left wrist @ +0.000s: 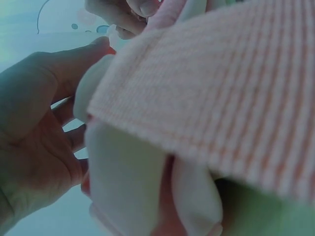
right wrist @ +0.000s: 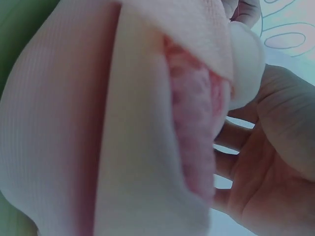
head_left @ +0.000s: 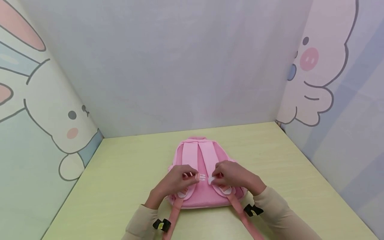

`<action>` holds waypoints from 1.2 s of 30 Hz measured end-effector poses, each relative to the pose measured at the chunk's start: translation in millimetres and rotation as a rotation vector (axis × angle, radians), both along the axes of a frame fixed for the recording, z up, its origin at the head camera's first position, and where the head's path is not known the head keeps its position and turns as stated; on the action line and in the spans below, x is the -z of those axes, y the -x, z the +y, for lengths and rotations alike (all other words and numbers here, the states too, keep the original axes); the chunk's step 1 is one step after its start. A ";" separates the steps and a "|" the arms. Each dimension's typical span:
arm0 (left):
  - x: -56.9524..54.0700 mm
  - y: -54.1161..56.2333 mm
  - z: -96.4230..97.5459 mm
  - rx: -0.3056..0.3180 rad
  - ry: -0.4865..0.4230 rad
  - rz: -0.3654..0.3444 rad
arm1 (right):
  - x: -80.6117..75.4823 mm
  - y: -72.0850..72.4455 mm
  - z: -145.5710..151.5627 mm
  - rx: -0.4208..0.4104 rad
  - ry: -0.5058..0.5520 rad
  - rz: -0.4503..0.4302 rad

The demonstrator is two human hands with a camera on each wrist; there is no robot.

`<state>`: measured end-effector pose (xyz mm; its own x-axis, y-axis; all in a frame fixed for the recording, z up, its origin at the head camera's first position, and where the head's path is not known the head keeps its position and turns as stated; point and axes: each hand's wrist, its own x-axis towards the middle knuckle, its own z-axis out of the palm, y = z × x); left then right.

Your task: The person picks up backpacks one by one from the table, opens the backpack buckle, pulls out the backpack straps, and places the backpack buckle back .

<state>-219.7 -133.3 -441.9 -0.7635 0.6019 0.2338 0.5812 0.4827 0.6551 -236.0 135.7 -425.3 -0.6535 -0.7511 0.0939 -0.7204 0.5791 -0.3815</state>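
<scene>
A pink backpack point(head_left: 201, 198) lies on the table with its two padded shoulder straps point(head_left: 190, 153) facing up. Between thumb and fingers, my left hand point(head_left: 175, 180) pinches a white pronged buckle half point(head_left: 202, 177), its prongs pointing right. Opposite it, the other white buckle half point(head_left: 211, 180) is pinched by my right hand point(head_left: 234, 174). A small gap separates the two halves. In the left wrist view, coral webbing point(left wrist: 206, 93) hides much of the bag. The right wrist view shows my right palm point(right wrist: 280, 147) beside the pink strap; its fingertips are mostly hidden.
Two coral webbing tails point(head_left: 176, 211) run from the bag's lower corners toward the near table edge, close to both forearms. Black bands point(head_left: 162, 225) sit at the sleeves. The pale yellow table point(head_left: 129, 166) is enclosed by a grey back wall point(head_left: 180, 66) and cartoon-printed side panels point(head_left: 330, 143).
</scene>
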 end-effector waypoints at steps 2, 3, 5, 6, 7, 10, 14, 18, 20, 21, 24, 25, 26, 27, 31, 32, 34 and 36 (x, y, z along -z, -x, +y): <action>-0.3 -0.2 0.1 0.005 -0.005 0.009 | 0.5 0.4 0.1 -0.009 0.012 -0.005; -0.5 -0.3 0.3 0.007 -0.006 0.012 | 0.8 0.6 0.1 -0.015 0.020 -0.002; -0.9 -0.4 0.5 0.007 -0.006 0.015 | 1.2 0.8 -0.1 -0.018 0.043 0.001; -1.3 -0.6 0.8 0.004 -0.004 0.014 | 0.9 0.5 -0.7 -0.018 0.056 0.007; -1.8 -0.6 1.0 0.001 -0.001 0.012 | 1.0 0.4 -1.4 -0.017 0.071 0.012; -2.7 -0.7 1.4 -0.007 0.005 0.000 | 0.6 -1.2 -5.1 -0.017 0.127 0.006; -2.0 -0.6 1.7 -0.004 0.006 -0.015 | -2.3 -5.9 -11.9 -0.029 0.164 -0.001; -2.3 -0.7 1.7 0.000 0.003 -0.021 | -6.3 -8.7 -18.2 -0.052 0.157 0.033; -2.8 -0.6 1.5 0.001 0.000 -0.020 | -7.3 -8.7 -21.0 -0.067 0.153 0.050; -3.0 -0.6 1.5 0.002 -0.002 -0.018 | -7.2 -8.2 -22.3 -0.075 0.151 0.057; -2.3 -0.2 1.0 0.005 -0.010 -0.020 | -6.3 -7.0 -25.5 -0.089 0.157 0.063; -2.3 -0.1 1.2 0.007 -0.012 -0.018 | -5.9 -6.7 -26.1 -0.088 0.156 0.062; -2.0 0.1 1.3 0.010 -0.015 -0.017 | -5.3 -6.3 -26.5 -0.086 0.156 0.060; -2.2 0.2 1.5 0.011 -0.014 -0.017 | -4.6 -5.9 -26.9 -0.084 0.159 0.056; -4.4 0.2 -0.2 0.029 -0.014 -0.034 | -1.8 -4.8 -27.7 -0.073 0.173 0.058; -4.9 0.4 -1.6 0.033 -0.011 -0.040 | -1.7 -4.7 -28.0 -0.075 0.179 0.063; -7.0 0.2 -5.2 0.038 -0.003 -0.062 | -1.7 -4.6 -28.5 -0.080 0.190 0.074; -8.2 0.5 -9.9 0.034 0.013 -0.085 | -2.1 -4.6 -29.0 -0.085 0.202 0.081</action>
